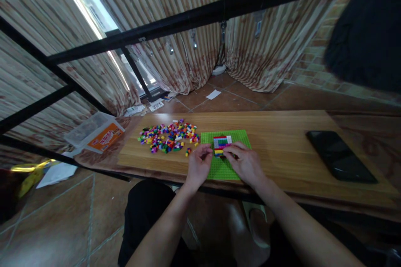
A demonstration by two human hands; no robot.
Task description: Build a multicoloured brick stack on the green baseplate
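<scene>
L hand (199,164): fingers half-curled, hold unclear | R hand (246,163): fingers near-closed at brick block (222,142), grip unclear | press square, brace baseplate (223,172) w/ L

Between the right hand (246,162) and the black phone (340,156), bare wooden board (285,139) leaves a hand room to pass, while the heap of loose bricks (169,137) obstructs the board near the left hand (200,163), and the brick build (221,143) on the green baseplate (221,171) stands between both hands.
</scene>
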